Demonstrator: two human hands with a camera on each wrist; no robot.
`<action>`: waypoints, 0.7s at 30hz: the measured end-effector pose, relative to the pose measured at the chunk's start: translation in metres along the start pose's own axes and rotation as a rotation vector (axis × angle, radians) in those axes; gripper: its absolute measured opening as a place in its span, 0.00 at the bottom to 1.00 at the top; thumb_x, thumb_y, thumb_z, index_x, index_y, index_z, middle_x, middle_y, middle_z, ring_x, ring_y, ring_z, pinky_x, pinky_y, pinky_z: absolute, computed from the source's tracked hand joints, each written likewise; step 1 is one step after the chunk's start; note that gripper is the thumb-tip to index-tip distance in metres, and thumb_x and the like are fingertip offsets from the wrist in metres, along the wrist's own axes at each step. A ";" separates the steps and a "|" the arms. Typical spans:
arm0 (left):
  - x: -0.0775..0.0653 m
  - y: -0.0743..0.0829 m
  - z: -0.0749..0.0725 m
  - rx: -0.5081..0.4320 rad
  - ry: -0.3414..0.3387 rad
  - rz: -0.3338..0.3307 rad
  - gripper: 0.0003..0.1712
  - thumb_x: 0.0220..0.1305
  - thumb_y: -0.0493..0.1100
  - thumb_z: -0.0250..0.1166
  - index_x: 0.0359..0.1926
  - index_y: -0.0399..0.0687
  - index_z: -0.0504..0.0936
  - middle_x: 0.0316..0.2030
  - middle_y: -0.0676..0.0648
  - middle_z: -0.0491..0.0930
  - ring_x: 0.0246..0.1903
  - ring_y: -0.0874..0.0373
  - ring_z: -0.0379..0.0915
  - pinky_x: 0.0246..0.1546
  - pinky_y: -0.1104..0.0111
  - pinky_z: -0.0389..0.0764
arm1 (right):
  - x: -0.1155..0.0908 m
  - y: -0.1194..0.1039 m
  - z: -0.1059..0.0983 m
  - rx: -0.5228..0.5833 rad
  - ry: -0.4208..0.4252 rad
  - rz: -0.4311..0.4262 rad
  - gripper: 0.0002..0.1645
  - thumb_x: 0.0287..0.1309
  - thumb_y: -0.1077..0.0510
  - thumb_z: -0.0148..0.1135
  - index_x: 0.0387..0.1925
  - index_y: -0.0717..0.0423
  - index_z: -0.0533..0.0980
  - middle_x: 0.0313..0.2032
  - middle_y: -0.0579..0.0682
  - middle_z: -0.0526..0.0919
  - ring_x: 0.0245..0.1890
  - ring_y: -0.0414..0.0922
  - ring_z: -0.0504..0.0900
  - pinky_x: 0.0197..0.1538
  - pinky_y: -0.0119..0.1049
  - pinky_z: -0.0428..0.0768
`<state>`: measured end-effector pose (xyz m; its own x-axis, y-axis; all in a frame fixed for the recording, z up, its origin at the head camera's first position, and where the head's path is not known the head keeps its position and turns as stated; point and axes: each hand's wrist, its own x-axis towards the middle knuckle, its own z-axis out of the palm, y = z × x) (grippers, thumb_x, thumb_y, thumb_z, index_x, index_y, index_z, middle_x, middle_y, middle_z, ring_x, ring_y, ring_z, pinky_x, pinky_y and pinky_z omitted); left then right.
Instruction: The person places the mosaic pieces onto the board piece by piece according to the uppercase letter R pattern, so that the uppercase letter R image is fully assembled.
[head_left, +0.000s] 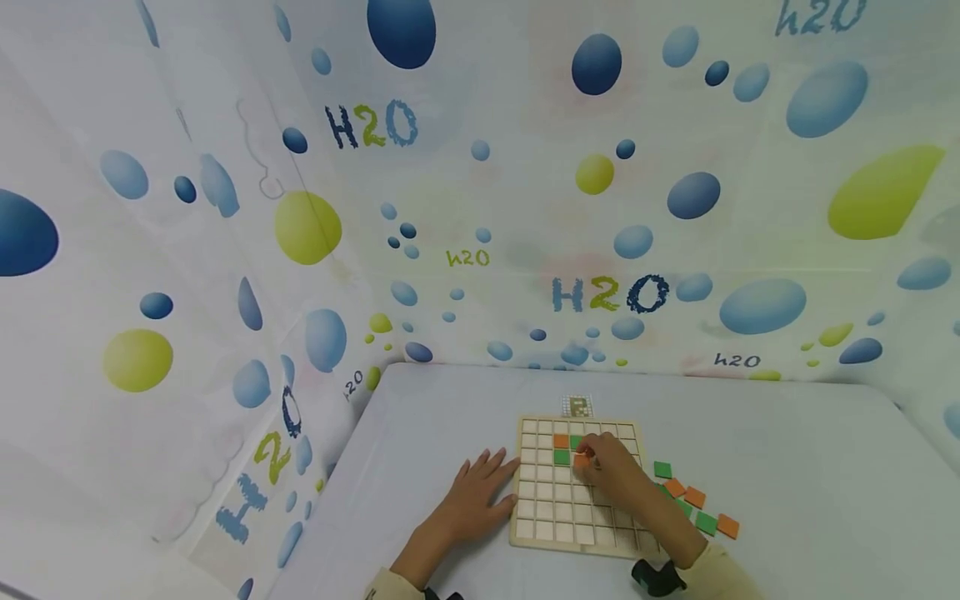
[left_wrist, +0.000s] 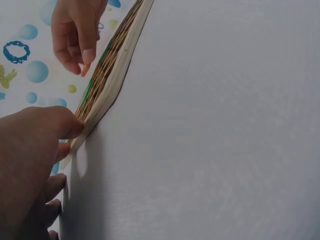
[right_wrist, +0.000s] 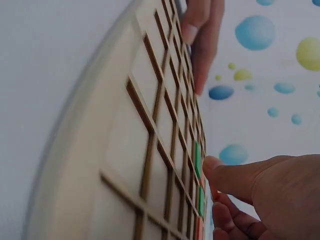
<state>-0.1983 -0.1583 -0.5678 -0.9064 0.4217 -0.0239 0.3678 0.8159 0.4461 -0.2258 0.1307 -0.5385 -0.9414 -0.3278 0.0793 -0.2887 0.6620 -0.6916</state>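
The right hand [head_left: 611, 471] pinched an orange tile [left_wrist: 86, 69] over the gridded board [head_left: 553, 533], apparently steadied by the outspread left hand [head_left: 474, 498].

The light in here is soft and slightly dim; a grey shadow [left_wrist: 85, 205] lies on the smooth white tabletop [left_wrist: 210, 125] beside the bare left hand [left_wrist: 32, 155]. In the right wrist view, the square pale-wood grid board [right_wrist: 75, 135] blurs nearest the lens.
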 end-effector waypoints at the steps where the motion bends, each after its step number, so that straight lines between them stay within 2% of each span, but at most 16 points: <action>1: 0.000 0.000 0.000 -0.001 -0.001 -0.001 0.35 0.78 0.61 0.54 0.81 0.62 0.65 0.81 0.47 0.60 0.82 0.42 0.51 0.79 0.37 0.52 | 0.001 -0.002 0.005 -0.006 0.002 -0.016 0.08 0.67 0.63 0.70 0.46 0.57 0.81 0.43 0.51 0.78 0.41 0.45 0.79 0.45 0.42 0.83; 5: 0.000 0.000 -0.001 -0.003 -0.001 -0.002 0.35 0.78 0.60 0.54 0.81 0.62 0.65 0.81 0.46 0.60 0.82 0.41 0.51 0.79 0.37 0.52 | 0.003 -0.010 0.021 -0.038 0.013 -0.101 0.06 0.66 0.64 0.71 0.37 0.53 0.80 0.39 0.48 0.77 0.40 0.44 0.78 0.43 0.38 0.83; 8: 0.000 0.000 -0.001 -0.005 0.003 0.002 0.35 0.78 0.60 0.54 0.81 0.61 0.65 0.81 0.46 0.60 0.82 0.41 0.51 0.78 0.37 0.52 | 0.004 -0.012 0.027 -0.053 0.019 -0.154 0.06 0.65 0.62 0.72 0.35 0.53 0.80 0.37 0.47 0.77 0.37 0.42 0.75 0.40 0.35 0.80; 15: -0.001 -0.002 0.001 -0.013 0.010 0.013 0.35 0.78 0.61 0.54 0.81 0.61 0.65 0.81 0.45 0.60 0.82 0.41 0.51 0.78 0.36 0.52 | 0.005 -0.009 0.034 -0.090 0.027 -0.179 0.06 0.65 0.61 0.73 0.34 0.52 0.81 0.35 0.44 0.77 0.34 0.39 0.73 0.37 0.33 0.78; 21: -0.002 -0.003 0.002 -0.022 0.013 0.018 0.35 0.78 0.61 0.55 0.81 0.62 0.65 0.81 0.46 0.60 0.82 0.41 0.51 0.78 0.36 0.52 | 0.001 -0.009 0.034 -0.216 0.055 -0.189 0.08 0.62 0.59 0.75 0.35 0.47 0.81 0.35 0.41 0.78 0.35 0.40 0.75 0.36 0.34 0.77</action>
<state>-0.1972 -0.1607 -0.5706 -0.9025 0.4307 -0.0042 0.3793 0.7993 0.4661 -0.2185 0.1015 -0.5562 -0.8738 -0.4260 0.2347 -0.4847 0.7227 -0.4928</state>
